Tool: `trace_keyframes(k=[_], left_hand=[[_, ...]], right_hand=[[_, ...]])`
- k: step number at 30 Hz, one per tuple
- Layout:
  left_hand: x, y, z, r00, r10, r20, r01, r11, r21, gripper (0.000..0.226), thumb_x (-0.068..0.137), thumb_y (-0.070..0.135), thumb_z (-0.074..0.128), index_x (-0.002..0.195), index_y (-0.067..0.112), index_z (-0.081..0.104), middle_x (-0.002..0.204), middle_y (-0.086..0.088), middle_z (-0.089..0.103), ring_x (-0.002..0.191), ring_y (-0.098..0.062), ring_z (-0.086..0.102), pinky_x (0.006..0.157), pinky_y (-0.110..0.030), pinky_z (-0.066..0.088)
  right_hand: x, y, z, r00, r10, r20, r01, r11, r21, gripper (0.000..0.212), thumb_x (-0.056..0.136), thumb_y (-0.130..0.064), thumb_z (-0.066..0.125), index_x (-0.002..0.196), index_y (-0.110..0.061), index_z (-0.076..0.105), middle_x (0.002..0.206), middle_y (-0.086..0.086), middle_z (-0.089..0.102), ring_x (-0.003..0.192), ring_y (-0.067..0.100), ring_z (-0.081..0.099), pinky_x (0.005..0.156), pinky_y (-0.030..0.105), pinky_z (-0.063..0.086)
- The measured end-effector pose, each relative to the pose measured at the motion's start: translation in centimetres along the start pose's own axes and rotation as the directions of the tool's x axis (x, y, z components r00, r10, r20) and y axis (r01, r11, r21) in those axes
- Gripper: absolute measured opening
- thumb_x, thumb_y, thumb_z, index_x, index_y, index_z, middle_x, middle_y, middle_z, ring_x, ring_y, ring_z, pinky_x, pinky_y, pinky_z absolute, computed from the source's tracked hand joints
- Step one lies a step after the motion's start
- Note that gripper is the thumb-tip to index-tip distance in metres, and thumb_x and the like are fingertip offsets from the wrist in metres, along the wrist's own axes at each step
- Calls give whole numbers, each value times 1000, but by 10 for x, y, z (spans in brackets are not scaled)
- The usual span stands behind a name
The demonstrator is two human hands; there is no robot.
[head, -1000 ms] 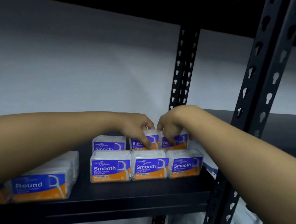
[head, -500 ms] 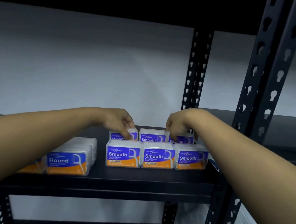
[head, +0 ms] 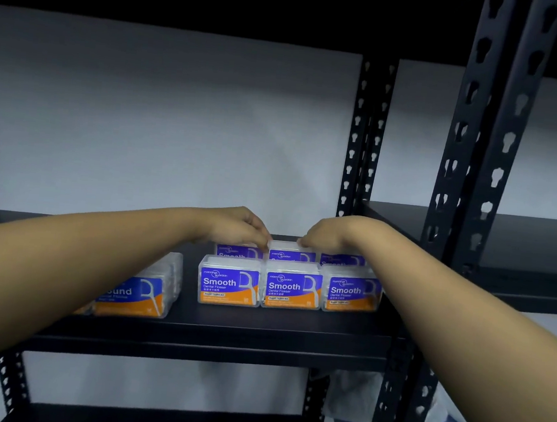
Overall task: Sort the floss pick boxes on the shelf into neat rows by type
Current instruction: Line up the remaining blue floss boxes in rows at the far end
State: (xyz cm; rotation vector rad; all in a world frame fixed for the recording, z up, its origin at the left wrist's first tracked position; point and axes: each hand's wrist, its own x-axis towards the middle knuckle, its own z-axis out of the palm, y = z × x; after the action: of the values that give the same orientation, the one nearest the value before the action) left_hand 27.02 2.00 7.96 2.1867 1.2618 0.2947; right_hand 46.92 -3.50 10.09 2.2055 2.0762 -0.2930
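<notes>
1. Both hands are up at the back of the shelf (head: 224,333): the left hand (head: 238,225) and the right hand (head: 327,232) sit knuckles-up, fingers curled down, one on each side of the back middle box (head: 292,251).
2. Left fingertips (head: 264,240) pinch the left top corner of that box, and right fingertips (head: 303,242) pinch its right top corner (so the box is gripped from both ends, though whether it is lifted or resting on the shelf I cannot tell).
3. Flanking it in the back row are the back left box (head: 239,251) and the back right box (head: 342,259), each mostly hidden behind the front row.
4. Front row, three across and touching side by side: the front left Smooth box (head: 228,282), the front middle Smooth box (head: 293,286) and the front right Smooth box (head: 351,291), blue-and-orange labels facing out.
5. Off to the left, apart from that group, stands the Round box (head: 141,291), its label partly covered by the left forearm.
6. A black slotted upright (head: 482,128) rises at the right, with a crumpled cloth (head: 347,397) below the shelf.
</notes>
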Motion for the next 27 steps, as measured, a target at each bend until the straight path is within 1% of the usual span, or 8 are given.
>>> trace_keyframes(k=[2,6,10,14,18,21,24,27], left_hand=[[-3,4,1,1000,-7,-18,7,1000,17,31,93,36,68,120,22,72,116,2,76,107,-22,73,104,-45,54],[-9,6,3,999,-22,-30,23,999,25,34,93,44,68,120,24,72,114,3,76,103,-20,74,100,-43,57],[-15,8,6,999,-34,-23,34,999,37,34,94,41,68,122,21,70,115,0,77,103,-22,75,99,-43,58],[-23,14,7,999,-37,-9,37,998,50,35,95,40,67,122,19,69,115,-1,77,104,-24,75,100,-43,57],[-31,21,11,999,-18,-35,20,996,83,33,96,42,64,117,18,72,113,-2,78,101,-23,75,99,-41,57],[-38,30,24,994,15,-107,6,981,193,40,98,54,54,115,20,68,108,1,76,96,-19,73,86,-33,56],[-44,33,47,977,66,-205,-7,962,274,49,100,60,42,118,20,63,114,0,70,102,-19,68,87,-35,54],[-45,29,64,947,126,-294,5,914,406,50,102,61,32,117,22,60,118,-2,70,106,-22,66,86,-37,48]], right_hand=[[0,0,1,1000,22,-10,-22,1000,12,52,104,-51,40,142,-20,55,143,6,58,123,27,59,98,38,46],[-5,2,2,999,-29,19,30,999,-41,45,107,-43,40,144,-20,53,143,6,56,125,27,58,106,39,47],[-11,3,2,997,-52,59,57,995,-87,50,104,-46,40,146,-22,52,143,2,57,124,25,59,108,44,47],[-23,1,3,994,-83,65,89,991,-98,43,108,-38,38,145,-23,51,146,5,55,127,28,57,109,46,46],[-35,0,7,996,-90,23,91,995,-44,49,108,-46,31,142,-20,55,144,6,56,128,27,55,108,40,43],[-44,2,14,995,-100,-19,100,995,-4,50,108,-48,29,143,-21,52,145,4,56,130,25,53,104,37,40],[-49,6,25,988,-109,-113,115,992,48,49,109,-48,27,143,-24,52,142,3,58,126,23,54,96,34,40],[-47,10,42,962,-95,-256,122,988,92,47,107,-48,25,132,-27,60,135,3,64,118,24,58,102,37,44]])
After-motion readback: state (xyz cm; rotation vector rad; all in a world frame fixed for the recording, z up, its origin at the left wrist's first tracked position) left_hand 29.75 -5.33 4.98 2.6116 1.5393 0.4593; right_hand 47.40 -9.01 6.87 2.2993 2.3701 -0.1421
